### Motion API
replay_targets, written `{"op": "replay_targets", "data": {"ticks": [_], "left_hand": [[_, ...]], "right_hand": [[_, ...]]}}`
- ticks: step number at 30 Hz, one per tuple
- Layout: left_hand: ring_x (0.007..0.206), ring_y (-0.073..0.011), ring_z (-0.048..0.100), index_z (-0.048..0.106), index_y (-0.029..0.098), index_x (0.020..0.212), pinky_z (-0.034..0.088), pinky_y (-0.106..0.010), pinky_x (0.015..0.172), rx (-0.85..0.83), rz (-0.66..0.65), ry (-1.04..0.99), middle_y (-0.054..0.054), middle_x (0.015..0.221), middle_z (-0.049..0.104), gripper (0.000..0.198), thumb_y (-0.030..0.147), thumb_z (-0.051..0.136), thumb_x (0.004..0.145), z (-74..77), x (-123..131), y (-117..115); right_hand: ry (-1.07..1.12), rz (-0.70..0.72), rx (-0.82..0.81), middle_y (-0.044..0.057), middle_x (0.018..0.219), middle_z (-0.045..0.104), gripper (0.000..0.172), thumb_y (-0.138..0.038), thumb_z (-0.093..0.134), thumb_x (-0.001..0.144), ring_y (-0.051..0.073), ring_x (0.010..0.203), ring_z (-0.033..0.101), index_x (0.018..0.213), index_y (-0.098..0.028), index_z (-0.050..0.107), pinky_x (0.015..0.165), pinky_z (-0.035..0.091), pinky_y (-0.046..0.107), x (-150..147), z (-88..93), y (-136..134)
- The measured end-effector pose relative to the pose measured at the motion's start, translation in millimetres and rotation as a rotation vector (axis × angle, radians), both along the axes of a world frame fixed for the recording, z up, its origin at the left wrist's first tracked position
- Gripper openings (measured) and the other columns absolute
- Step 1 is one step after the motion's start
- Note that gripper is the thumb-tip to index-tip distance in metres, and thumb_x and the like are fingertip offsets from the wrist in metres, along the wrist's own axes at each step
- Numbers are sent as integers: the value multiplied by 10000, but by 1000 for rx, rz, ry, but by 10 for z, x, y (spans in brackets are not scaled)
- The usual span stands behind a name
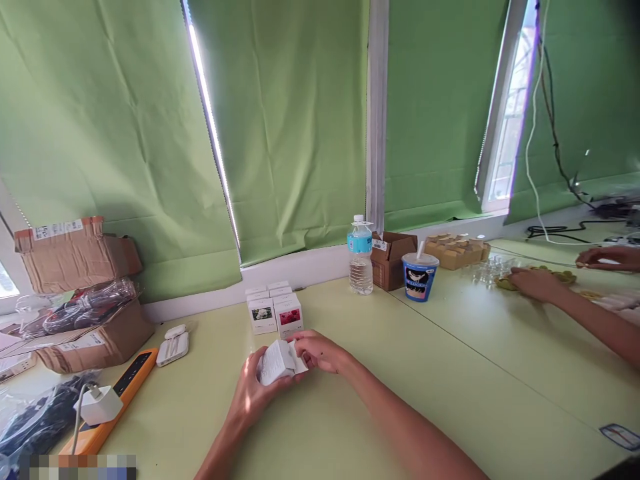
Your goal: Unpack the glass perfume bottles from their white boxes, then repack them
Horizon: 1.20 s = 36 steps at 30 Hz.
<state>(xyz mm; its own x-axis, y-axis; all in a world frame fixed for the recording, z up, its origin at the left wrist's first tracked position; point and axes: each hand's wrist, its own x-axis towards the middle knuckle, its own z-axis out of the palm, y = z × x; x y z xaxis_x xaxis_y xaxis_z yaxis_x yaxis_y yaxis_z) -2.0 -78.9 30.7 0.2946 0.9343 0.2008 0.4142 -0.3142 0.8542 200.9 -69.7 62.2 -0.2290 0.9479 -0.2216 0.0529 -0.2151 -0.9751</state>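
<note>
Over the pale green table (360,407), just in front of a cluster of white boxes (263,319) with flower pictures: a small white box (273,363), tilted, with fine print on the side in view. Left hand (247,390) closed around the small white box, thumb along the near edge, fingers around the left end. Right hand (320,352) at the opposite end, fingers bent against a flap (301,361); cannot tell whether pinching or merely touching. Judging by look, thin card: probably light, fairly stiff along the folds, but easy to dent mid-panel and easy to crease at the flap. Perhaps a little slippery under dry fingers. Best held by two opposite sides, close to the corners, with gentle pressure; flap best taken by the free edge, not forced at the fold. Contents, if any, hidden from view. Farther off to the right, upright, a water bottle (361,267) and a lidded cup (419,280).
</note>
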Motion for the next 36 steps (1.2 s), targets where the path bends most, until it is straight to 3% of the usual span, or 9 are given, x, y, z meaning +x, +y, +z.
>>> {"op": "replay_targets", "data": {"ticks": [4, 8, 11, 16, 22, 25, 29, 33, 36], "left_hand": [[1073, -309, 573, 469, 186, 1269, 493, -412, 857, -16, -27, -44, -127, 1192, 570, 772, 541, 744, 641, -90, -50, 68], [1091, -305, 559, 471, 200, 1280, 480, -408, 880, 15, -22, -37, -125, 1228, 551, 778, 529, 756, 634, -141, -61, 92], [1086, -312, 560, 468, 200, 1299, 485, -403, 860, -6, -57, -55, -122, 1212, 572, 787, 531, 747, 642, -117, -68, 83], [988, -285, 589, 480, 203, 1296, 495, -357, 787, -61, -196, -89, -88, 1089, 634, 771, 511, 749, 642, -13, -89, 35], [933, -237, 580, 493, 208, 1259, 474, -323, 787, -40, -283, -138, -59, 1065, 635, 697, 528, 708, 677, 63, -104, 22], [921, -237, 574, 490, 199, 1260, 472, -314, 758, -44, -255, -158, -67, 1051, 630, 719, 520, 722, 660, 41, -108, 43], [946, -242, 571, 473, 203, 1277, 475, -322, 771, -70, -268, -194, -66, 1078, 622, 728, 502, 724, 663, 7, -115, 60], [939, -238, 571, 471, 191, 1273, 469, -311, 763, -87, -281, -209, -62, 1063, 626, 734, 477, 742, 653, -17, -115, 71], [959, -236, 570, 466, 200, 1287, 468, -307, 772, -84, -283, -233, -64, 1104, 619, 733, 481, 734, 664, -25, -112, 75]], "right_hand": [[-388, -118, 268, 51, 851, 669, 380, -260, 638, 763, 187, 690, 652, 1127, -162, 594, 610, 532, 297, 28, -71, -76], [-564, -264, 492, 80, 1028, 630, 181, -262, 651, 772, 247, 1053, 553, 931, -176, 664, 936, 418, 365, -26, -111, -171], [-616, -287, 681, 65, 949, 625, 55, -213, 633, 775, 228, 1020, 539, 794, -186, 677, 929, 399, 345, -115, -49, -232], [-598, -235, 938, 29, 868, 625, 48, -181, 620, 783, 177, 859, 553, 782, -196, 666, 848, 413, 300, -229, 142, -387], [-572, -70, 800, 11, 768, 631, 107, -222, 573, 823, 150, 748, 538, 771, -189, 660, 687, 401, 251, -242, 292, -534], [-536, -92, 752, 5, 750, 614, 140, -257, 583, 812, 145, 729, 527, 702, -179, 622, 668, 398, 246, -215, 290, -529], [-456, 55, 598, -8, 699, 592, 202, -262, 543, 824, 117, 615, 492, 656, -172, 611, 551, 367, 224, -178, 236, -489], [-494, -45, 683, -6, 734, 612, 72, -222, 586, 781, 126, 646, 519, 784, -187, 648, 571, 388, 225, -190, 179, -453], [-520, -84, 711, 6, 759, 622, 104, -216, 595, 783, 131, 652, 535, 862, -198, 661, 599, 413, 233, -211, 167, -449]]}}
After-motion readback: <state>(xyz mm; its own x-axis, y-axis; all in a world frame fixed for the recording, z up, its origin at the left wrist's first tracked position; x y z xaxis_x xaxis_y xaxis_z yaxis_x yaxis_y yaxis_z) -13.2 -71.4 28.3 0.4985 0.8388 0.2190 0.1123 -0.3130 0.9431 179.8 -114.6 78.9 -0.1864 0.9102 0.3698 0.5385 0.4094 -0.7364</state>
